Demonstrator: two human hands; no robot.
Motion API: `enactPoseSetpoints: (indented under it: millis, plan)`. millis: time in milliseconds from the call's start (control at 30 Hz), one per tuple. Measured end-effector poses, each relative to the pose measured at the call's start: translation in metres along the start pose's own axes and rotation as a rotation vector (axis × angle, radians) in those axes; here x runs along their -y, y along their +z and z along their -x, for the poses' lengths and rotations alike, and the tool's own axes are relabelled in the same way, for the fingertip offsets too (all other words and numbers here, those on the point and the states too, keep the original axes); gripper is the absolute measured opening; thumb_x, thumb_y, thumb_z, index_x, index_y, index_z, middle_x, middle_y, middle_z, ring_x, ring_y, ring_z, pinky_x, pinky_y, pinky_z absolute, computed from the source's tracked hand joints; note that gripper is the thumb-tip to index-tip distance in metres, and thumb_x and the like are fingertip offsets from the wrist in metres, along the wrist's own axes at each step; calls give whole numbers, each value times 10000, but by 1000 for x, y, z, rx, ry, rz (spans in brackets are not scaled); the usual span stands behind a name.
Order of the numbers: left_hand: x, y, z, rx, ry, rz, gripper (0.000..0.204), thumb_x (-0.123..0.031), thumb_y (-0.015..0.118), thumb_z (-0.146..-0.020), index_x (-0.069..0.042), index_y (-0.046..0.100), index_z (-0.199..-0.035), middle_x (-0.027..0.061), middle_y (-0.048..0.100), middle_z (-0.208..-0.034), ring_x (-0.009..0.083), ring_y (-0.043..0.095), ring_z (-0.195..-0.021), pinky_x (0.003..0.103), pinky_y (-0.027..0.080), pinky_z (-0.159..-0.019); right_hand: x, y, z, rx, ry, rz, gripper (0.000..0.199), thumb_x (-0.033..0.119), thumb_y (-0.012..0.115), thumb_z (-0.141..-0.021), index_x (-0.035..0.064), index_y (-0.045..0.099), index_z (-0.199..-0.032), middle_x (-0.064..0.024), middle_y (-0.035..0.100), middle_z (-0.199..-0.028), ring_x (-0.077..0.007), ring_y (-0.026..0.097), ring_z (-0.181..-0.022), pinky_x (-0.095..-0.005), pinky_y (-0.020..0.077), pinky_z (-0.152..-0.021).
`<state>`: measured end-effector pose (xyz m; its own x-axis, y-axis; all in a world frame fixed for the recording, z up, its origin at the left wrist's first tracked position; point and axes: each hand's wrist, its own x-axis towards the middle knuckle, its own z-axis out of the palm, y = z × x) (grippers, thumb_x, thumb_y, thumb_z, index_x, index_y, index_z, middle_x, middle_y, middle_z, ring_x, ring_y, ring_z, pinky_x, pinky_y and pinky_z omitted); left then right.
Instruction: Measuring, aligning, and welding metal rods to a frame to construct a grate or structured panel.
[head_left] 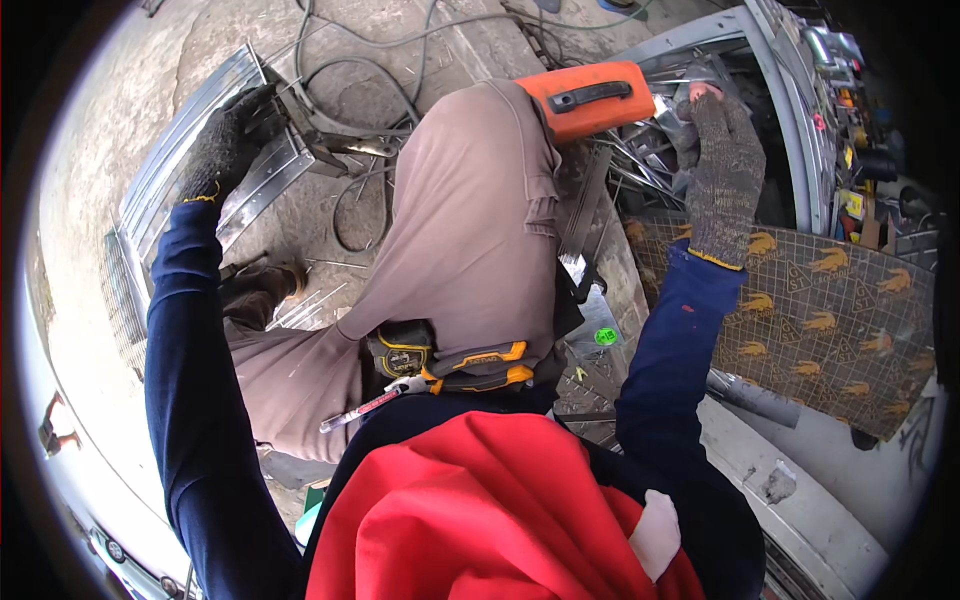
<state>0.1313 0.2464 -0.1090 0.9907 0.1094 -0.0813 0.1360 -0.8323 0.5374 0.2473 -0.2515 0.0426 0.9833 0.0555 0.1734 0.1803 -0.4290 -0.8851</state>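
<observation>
My left hand (232, 145), in a dark knitted glove, is closed over the edge of a silver slatted metal frame (265, 197) at the left. Just right of that hand, a locking clamp (355, 145) sits at the frame's corner. My right hand (722, 140), in a grey-brown knitted glove with bare fingertips showing, reaches to the far right. Its fingers are curled among metal offcuts (640, 150); what they hold, if anything, is hidden. Between the hands, an orange plastic case (590, 118) with a black handle lies beyond my bent knee.
Grey cables (375, 68) loop over the concrete floor. A patterned brown board (800, 320) lies right of my right forearm, below a grey metal frame (790, 120). A tape measure (402, 350) and a yellow-black tool (480, 368) are at my waist. Red cloth (480, 510) fills the lower middle.
</observation>
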Motion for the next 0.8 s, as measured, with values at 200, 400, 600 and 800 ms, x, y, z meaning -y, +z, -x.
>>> enactPoseSetpoints:
  millis: [200,400,600,800]
  plan:
    - [4,2,-3,-34,60,-90,502,-210,703,-936,-113,566,-1409,176,589,-1402,323,557,-1308,402,441,-1076,-204,-117,57,-127,462,591,393,392,678,-904,53,719,-1097,-129,732,-949,-260,673,-809,-354,518,-754]
    - [-2,-1,-2,24,-25,-19,481,-234,675,-974,-86,563,-1417,119,608,-1402,241,547,-1316,380,415,-1105,-359,-122,176,43,1141,553,537,509,613,-876,25,699,-1092,-210,703,-963,-372,684,-912,-488,521,-882]
    - [-17,-5,-2,22,-43,-92,467,-261,674,-976,-101,584,-1405,127,602,-1410,245,531,-1336,379,398,-1118,-344,-82,255,-485,1471,-710,978,621,811,-765,54,264,-1345,-304,345,-1441,-456,583,-1079,-638,518,-859]
    - [-24,-8,6,-23,-37,-178,502,-217,711,-935,-159,576,-1415,108,602,-1411,268,560,-1311,377,450,-1072,-355,-37,249,-264,1280,-780,397,486,722,-901,191,601,-1137,-11,640,-900,-140,627,-705,-286,544,-606]
